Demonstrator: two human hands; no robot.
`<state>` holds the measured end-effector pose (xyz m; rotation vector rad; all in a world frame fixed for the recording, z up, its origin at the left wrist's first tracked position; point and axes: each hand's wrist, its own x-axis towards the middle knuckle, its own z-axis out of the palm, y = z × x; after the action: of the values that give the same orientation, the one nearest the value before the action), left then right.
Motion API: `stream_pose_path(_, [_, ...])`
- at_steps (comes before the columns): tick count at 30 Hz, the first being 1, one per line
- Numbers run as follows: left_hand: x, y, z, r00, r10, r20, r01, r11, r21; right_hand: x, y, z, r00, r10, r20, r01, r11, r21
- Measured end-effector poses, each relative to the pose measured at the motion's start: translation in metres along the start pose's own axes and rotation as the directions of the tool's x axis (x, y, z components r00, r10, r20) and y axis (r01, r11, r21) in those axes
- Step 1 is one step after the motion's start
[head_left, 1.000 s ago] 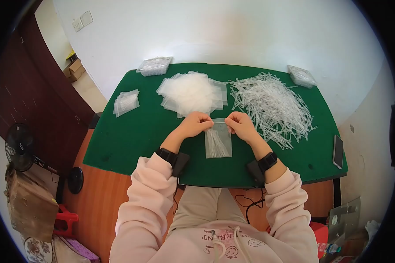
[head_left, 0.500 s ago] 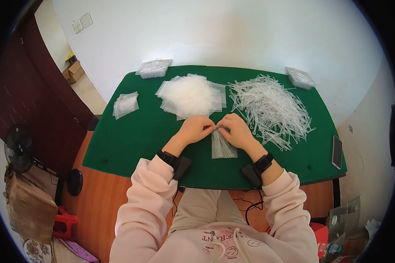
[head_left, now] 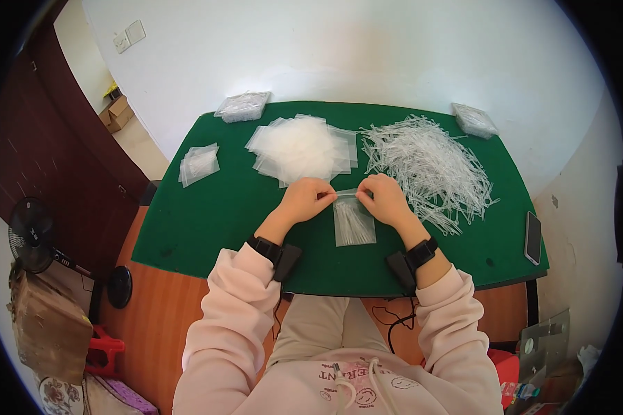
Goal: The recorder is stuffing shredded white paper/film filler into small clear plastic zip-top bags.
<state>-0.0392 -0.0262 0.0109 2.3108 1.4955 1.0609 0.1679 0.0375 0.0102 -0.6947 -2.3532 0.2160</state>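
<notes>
A small clear zip bag (head_left: 354, 225) with several thin clear plastic sticks inside lies flat on the green tabletop in front of me. My left hand (head_left: 307, 199) pinches its top left corner, and my right hand (head_left: 383, 199) pinches the top right corner. The bag's top edge runs between my fingertips. Just beyond my hands sits a heap of flat, frosted clear bags (head_left: 301, 149). To its right spreads a large pile of loose clear plastic sticks (head_left: 429, 169), some with looped ends.
At the table's left lie a few overlapping clear bags (head_left: 199, 164). Clear packs stand at the back left (head_left: 244, 107) and back right (head_left: 474, 120) corners. A phone (head_left: 532, 238) rests by the right edge of the green table (head_left: 187, 232). A fan (head_left: 31, 232) is off to the left.
My hands have moved apart along the bag's top, from close together near its middle to its two corners. More of the bag now shows between them.
</notes>
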Motion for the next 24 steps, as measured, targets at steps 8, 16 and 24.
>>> stream_pose_path(8, [-0.003,-0.005,-0.003,0.985,-0.132,0.111,0.150,0.972,-0.182,-0.001,0.004,-0.001,0.993,0.110,-0.037,-0.108,0.992,0.067])
stream_pose_path(16, [-0.001,-0.002,0.008,0.993,-0.051,0.111,0.073,0.976,-0.205,-0.001,-0.009,0.019,0.981,0.192,0.020,-0.180,0.874,0.452])
stream_pose_path(24, [0.004,-0.018,0.006,0.942,-0.321,-0.094,0.204,0.775,-0.598,0.001,0.012,0.016,0.869,0.437,0.232,-0.456,0.526,0.718])
